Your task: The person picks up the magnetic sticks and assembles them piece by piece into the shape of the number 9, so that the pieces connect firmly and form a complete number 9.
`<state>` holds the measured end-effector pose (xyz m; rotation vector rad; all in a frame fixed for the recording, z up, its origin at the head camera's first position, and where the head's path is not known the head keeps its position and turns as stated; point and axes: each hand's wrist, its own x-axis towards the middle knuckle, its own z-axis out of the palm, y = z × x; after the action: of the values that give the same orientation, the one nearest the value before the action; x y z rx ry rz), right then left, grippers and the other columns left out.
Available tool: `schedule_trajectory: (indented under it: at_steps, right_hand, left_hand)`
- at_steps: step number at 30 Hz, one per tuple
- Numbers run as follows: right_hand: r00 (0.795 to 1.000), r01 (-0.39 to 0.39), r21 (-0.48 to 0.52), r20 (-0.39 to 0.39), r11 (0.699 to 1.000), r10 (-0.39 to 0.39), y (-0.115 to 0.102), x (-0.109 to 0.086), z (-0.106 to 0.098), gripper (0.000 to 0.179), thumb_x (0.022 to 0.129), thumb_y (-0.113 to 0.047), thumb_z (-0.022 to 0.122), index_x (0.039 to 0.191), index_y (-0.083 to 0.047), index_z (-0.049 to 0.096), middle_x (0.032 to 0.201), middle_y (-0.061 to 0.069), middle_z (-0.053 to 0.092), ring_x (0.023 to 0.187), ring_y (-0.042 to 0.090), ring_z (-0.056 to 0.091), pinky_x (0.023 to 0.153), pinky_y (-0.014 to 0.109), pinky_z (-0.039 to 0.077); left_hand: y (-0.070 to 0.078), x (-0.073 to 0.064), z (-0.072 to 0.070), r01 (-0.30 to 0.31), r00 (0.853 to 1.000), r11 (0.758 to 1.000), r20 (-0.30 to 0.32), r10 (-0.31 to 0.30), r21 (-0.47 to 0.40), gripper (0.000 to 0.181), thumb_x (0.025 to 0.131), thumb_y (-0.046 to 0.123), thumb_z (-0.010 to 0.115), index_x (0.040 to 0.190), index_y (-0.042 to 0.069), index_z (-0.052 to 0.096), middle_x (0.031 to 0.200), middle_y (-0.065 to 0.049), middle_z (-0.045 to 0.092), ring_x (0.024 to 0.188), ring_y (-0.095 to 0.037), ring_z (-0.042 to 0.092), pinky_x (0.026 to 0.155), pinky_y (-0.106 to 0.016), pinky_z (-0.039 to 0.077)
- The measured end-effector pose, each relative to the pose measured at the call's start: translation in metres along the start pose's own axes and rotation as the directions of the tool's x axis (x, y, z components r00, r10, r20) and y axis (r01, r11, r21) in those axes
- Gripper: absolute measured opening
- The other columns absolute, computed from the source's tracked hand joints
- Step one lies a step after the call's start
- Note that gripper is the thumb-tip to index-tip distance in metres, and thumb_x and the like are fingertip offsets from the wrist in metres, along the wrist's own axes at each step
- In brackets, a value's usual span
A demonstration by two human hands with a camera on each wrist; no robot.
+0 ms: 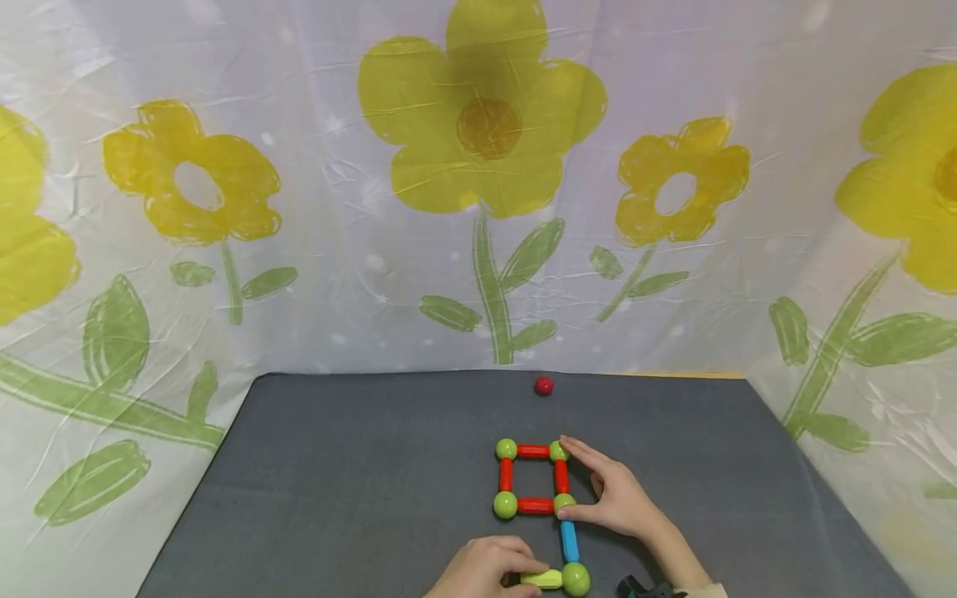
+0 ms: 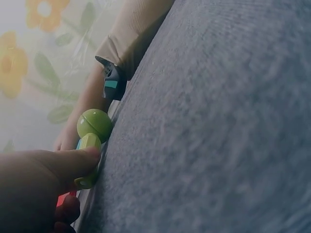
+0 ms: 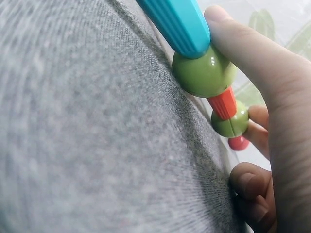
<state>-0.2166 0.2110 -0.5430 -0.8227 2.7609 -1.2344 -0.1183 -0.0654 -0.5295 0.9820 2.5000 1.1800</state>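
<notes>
A flat square of red rods and green balls lies on the dark cloth. From its lower right ball a blue rod runs toward the near edge and ends in another green ball. My left hand pinches a yellow-green rod between thumb and fingers, its tip against that near ball. My right hand grips the square's right side, thumb on the lower right ball and a fingertip at the upper right one. In the right wrist view the thumb sits beside the blue rod's joint; other fingers curl below.
A loose red ball sits by the table's far edge. The dark cloth-covered table meets a hanging sheet printed with yellow flowers. A dark strap device is on the right wrist, beside a light sleeve.
</notes>
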Motion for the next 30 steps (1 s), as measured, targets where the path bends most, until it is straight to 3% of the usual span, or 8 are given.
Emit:
schedule_trajectory:
  at_steps: [12,16,19,24,26,30]
  right_hand:
    - [1.000,-0.011,-0.001,0.005,1.000,0.011,0.000,0.001,0.000,0.099,0.079,-0.051,0.093,0.160,-0.014,0.050,0.161,0.010,0.052,0.049,-0.002,0.027,0.049,0.020,0.032]
    - [1.000,-0.010,-0.001,0.007,1.000,0.010,0.001,0.000,0.000,0.099,0.080,-0.051,0.093,0.161,-0.014,0.049,0.161,0.010,0.052,0.048,-0.002,0.026,0.049,0.020,0.033]
    - [1.000,-0.004,0.001,0.004,1.000,0.004,0.001,0.000,0.000,0.099,0.080,-0.050,0.093,0.161,-0.015,0.049,0.161,0.010,0.052,0.048,-0.002,0.026,0.049,0.020,0.033]
    - [1.000,-0.008,0.014,0.013,1.000,0.007,-0.001,-0.001,-0.001,0.098,0.080,-0.050,0.093,0.161,-0.014,0.049,0.161,0.010,0.051,0.049,-0.002,0.025,0.050,0.019,0.032]
    - [1.000,-0.007,0.018,0.020,1.000,0.006,-0.002,-0.001,-0.001,0.099,0.081,-0.049,0.093,0.161,-0.013,0.048,0.161,0.011,0.051,0.049,-0.002,0.026,0.050,0.019,0.033]
    - [1.000,0.002,0.016,0.018,1.000,-0.002,-0.003,0.001,-0.002,0.099,0.081,-0.048,0.093,0.161,-0.012,0.048,0.161,0.011,0.051,0.048,-0.002,0.027,0.050,0.020,0.034]
  left_hand:
    - [-0.005,-0.001,-0.003,0.004,1.000,0.998,0.003,-0.004,-0.057,0.021,0.096,0.026,0.081,0.116,0.019,0.084,0.099,0.020,0.070,0.070,0.011,0.052,0.063,-0.014,0.049]
    - [-0.004,0.000,-0.008,0.038,0.999,0.994,0.040,-0.034,-0.105,0.026,0.095,0.030,0.082,0.117,0.018,0.082,0.101,0.019,0.069,0.070,0.009,0.052,0.063,-0.015,0.049]
    - [-0.002,0.004,-0.019,0.087,0.996,0.992,0.037,-0.084,-0.095,0.030,0.094,0.038,0.083,0.119,0.021,0.081,0.101,0.020,0.067,0.068,0.006,0.051,0.062,-0.016,0.048]
    - [-0.002,0.021,-0.048,0.070,0.991,0.997,-0.113,-0.068,0.011,0.036,0.094,0.045,0.082,0.121,0.023,0.080,0.094,0.012,0.068,0.059,0.002,0.048,0.056,-0.019,0.043]
    - [-0.006,0.032,-0.062,0.060,0.983,0.997,-0.179,-0.051,0.042,0.037,0.094,0.043,0.082,0.122,0.019,0.079,0.094,0.005,0.070,0.058,0.000,0.046,0.054,-0.020,0.041]
    - [-0.018,0.062,-0.087,0.103,0.962,0.992,-0.260,-0.081,0.070,0.040,0.096,0.041,0.081,0.126,0.015,0.078,0.104,-0.002,0.074,0.057,-0.003,0.046,0.052,-0.023,0.040]
